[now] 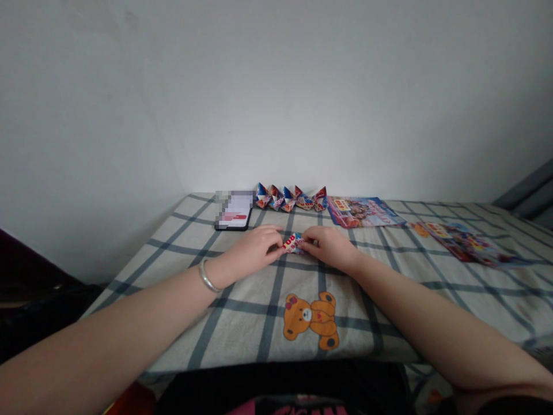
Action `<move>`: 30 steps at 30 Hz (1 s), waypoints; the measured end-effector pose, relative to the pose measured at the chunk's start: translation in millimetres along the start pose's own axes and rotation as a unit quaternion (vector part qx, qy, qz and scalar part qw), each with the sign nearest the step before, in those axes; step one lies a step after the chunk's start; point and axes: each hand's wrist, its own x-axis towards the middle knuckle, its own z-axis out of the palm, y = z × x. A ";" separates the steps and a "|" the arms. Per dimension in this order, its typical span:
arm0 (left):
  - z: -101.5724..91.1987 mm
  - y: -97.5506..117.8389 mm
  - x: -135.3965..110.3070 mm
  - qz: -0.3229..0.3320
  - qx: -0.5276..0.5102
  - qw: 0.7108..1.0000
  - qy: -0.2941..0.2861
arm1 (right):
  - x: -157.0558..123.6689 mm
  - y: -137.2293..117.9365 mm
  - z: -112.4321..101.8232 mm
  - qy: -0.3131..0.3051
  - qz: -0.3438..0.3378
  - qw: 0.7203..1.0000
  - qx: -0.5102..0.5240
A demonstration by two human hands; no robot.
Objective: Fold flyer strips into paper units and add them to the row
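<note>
Both my hands rest on a checked cloth (242,323) printed with an orange bear. Between them lies a small folded piece of printed paper (292,242), red, white and blue. My left hand (253,249), with a silver bangle on its wrist, pinches the paper's left side with curled fingers. My right hand (330,246) pinches its right side in the same way. The paper lies low on the cloth, partly covered by my fingertips.
A row of several finished folded paper shapes (290,198) stands by the wall. Left of them lies a phone (234,212). Printed colour sheets lie to the right (360,211) and far right (466,242). The cloth's front edge is near my body.
</note>
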 end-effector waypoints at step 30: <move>1.6 0.6 0.6 -0.061 0.039 0.997 0.028 | 7.6 1.8 6.2 0.004 0.086 0.994 0.064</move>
